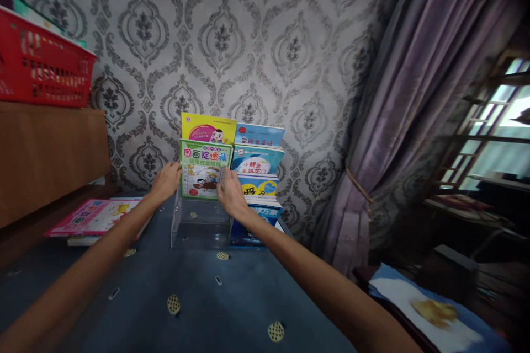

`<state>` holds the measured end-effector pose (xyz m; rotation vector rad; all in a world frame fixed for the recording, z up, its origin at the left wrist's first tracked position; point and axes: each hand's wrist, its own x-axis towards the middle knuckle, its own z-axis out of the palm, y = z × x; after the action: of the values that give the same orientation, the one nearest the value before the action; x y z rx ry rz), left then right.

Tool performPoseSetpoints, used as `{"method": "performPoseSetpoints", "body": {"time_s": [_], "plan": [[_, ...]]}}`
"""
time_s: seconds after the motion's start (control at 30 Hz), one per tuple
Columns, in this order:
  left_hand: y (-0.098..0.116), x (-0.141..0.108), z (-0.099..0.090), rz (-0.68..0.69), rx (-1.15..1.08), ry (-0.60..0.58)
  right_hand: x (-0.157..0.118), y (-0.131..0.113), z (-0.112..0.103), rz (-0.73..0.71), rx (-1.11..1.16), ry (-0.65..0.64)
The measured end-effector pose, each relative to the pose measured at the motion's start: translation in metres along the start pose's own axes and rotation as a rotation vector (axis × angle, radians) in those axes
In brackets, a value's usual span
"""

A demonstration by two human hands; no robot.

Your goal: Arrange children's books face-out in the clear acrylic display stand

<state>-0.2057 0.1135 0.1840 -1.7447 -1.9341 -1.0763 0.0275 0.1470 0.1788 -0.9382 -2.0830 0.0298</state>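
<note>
A green-bordered children's book (pixel 202 174) stands upright in the left column of a clear acrylic book rack (pixel 201 231). My left hand (pixel 168 179) grips its left edge, and my right hand (pixel 232 193) is closed on its right edge. Behind it rises a yellow book (pixel 209 128) with a pink patch. The right column holds several books in tiers: a light blue one (pixel 260 135) at the back, a teal one (pixel 257 161), a yellow-and-blue one (pixel 263 185) and a dark blue one (pixel 248 234) in front. My fingertips behind the green-bordered book are hidden.
A pink book (pixel 93 218) lies on others on the dark blue tablecloth (pixel 215 309) at left. A red basket (pixel 45 63) sits on a wooden cabinet (pixel 53 149). Patterned wallpaper is behind, a purple curtain (pixel 397 110) at right, and a blue-and-white cloth (pixel 426 309) lies lower right.
</note>
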Motion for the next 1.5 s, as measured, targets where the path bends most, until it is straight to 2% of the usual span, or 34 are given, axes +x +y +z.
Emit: {"method": "performPoseSetpoints", "body": {"time_s": [0.27, 0.43, 0.7, 1.03, 1.23, 1.33, 1.5], "plan": [[-0.001, 0.004, -0.003, 0.022, -0.005, 0.001, 0.003, 0.011, 0.008, 0.062, 0.049, 0.048], [0.001, 0.011, -0.001, 0.021, -0.02, 0.007, 0.011, 0.016, 0.006, 0.143, 0.16, 0.004], [0.0, 0.015, 0.006, -0.029, -0.033, 0.007, 0.022, 0.014, 0.012, 0.286, 0.303, -0.055], [0.006, 0.015, 0.005, -0.066, -0.042, -0.001, 0.022, 0.012, 0.017, 0.376, 0.403, -0.069], [0.005, 0.01, 0.006, -0.104, -0.091, 0.041, 0.017, 0.011, 0.02, 0.385, 0.426, -0.048], [0.002, 0.006, 0.005, -0.1, -0.178, 0.076, 0.015, 0.01, 0.019, 0.374, 0.484, -0.012], [0.003, 0.005, 0.001, -0.085, -0.534, 0.131, 0.016, 0.009, 0.012, 0.306, 0.633, 0.053]]}}
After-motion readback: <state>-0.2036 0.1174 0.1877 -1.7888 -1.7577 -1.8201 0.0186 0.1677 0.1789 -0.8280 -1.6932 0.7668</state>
